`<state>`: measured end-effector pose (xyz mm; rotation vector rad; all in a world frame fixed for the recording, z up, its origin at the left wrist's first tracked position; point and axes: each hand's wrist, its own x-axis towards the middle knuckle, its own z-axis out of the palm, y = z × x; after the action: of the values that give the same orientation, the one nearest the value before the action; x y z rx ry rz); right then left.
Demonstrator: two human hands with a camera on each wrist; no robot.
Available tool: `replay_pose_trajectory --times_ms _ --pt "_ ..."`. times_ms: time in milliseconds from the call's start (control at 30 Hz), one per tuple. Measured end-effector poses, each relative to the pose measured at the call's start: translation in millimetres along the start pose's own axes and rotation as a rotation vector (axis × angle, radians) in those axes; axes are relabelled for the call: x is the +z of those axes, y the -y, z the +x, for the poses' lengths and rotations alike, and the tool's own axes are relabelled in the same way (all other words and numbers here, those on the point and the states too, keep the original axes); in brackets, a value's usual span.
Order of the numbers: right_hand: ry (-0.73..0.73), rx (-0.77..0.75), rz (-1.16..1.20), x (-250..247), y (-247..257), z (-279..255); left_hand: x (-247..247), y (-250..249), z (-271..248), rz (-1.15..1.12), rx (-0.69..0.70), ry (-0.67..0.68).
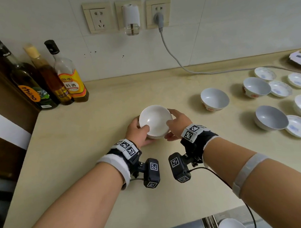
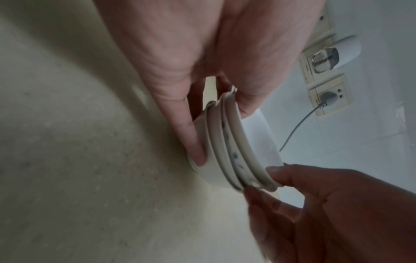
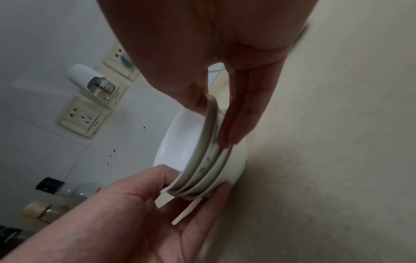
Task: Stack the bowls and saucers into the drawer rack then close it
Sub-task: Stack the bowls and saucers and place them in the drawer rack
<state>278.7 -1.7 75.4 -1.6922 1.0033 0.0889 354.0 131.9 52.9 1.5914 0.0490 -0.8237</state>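
Note:
A stack of three nested white dishes (image 1: 155,121) sits at the middle of the beige counter (image 1: 93,137), its foot at the surface. My left hand (image 1: 138,133) grips its left side, with the thumb on the top rim and the fingers under the lowest dish. My right hand (image 1: 178,124) grips the right side the same way. The left wrist view shows the stack (image 2: 229,147) edge-on in my left hand (image 2: 221,134). In the right wrist view the stack (image 3: 202,165) sits in my right hand (image 3: 212,124).
Loose bowls (image 1: 214,99) (image 1: 271,117) and patterned saucers (image 1: 300,129) (image 1: 280,88) are spread over the counter's right side. Three bottles (image 1: 70,75) stand at the back left. A grey cable (image 1: 177,60) trails from a wall socket. The drawer rack (image 1: 210,225) below the front edge holds a bowl (image 1: 232,226).

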Motion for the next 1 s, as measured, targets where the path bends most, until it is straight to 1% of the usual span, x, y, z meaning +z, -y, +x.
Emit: replay_pose_trajectory --times_ms 100,200,300,400,533,633,700,800,833,900,933,1000 --pt "0.131 0.062 0.067 -11.6 -14.5 -16.6 7.4 10.4 -18.3 0.008 -0.002 -0.014" --pt "0.209 0.127 0.099 -34.8 -37.6 -33.9 25.0 23.5 -50.4 0.018 -0.022 -0.004" --pt "0.287 0.153 0.196 -70.1 -70.6 -53.3 54.3 40.3 -90.4 0.043 -0.016 0.01" --pt "0.417 0.146 0.231 -112.8 -110.5 -78.8 93.4 60.0 -136.3 0.06 0.001 0.006" --pt "0.538 0.088 0.185 -167.8 -167.2 -108.2 152.3 90.6 -197.7 0.066 0.013 -0.003" --pt "0.592 0.063 0.1 -204.9 -201.8 -125.8 184.7 115.6 -233.0 0.024 -0.009 0.046" --pt "0.614 0.063 0.034 -228.3 -219.8 -132.6 196.1 132.2 -248.0 -0.007 -0.053 0.104" --pt "0.697 0.101 -0.003 -253.9 -244.5 -137.4 200.2 158.0 -259.6 -0.02 -0.143 0.189" --pt "0.722 0.122 -0.006 -259.7 -253.2 -138.1 200.1 167.5 -260.0 -0.002 -0.182 0.177" --pt "0.763 0.175 -0.012 -269.3 -270.3 -138.2 200.7 188.8 -258.4 0.104 -0.249 0.1" --pt "0.78 0.205 -0.016 -272.7 -278.8 -136.5 200.7 201.6 -255.5 0.187 -0.282 0.053" --pt "0.778 0.265 -0.044 -279.1 -296.8 -130.7 200.0 229.3 -249.9 0.399 -0.304 -0.02"
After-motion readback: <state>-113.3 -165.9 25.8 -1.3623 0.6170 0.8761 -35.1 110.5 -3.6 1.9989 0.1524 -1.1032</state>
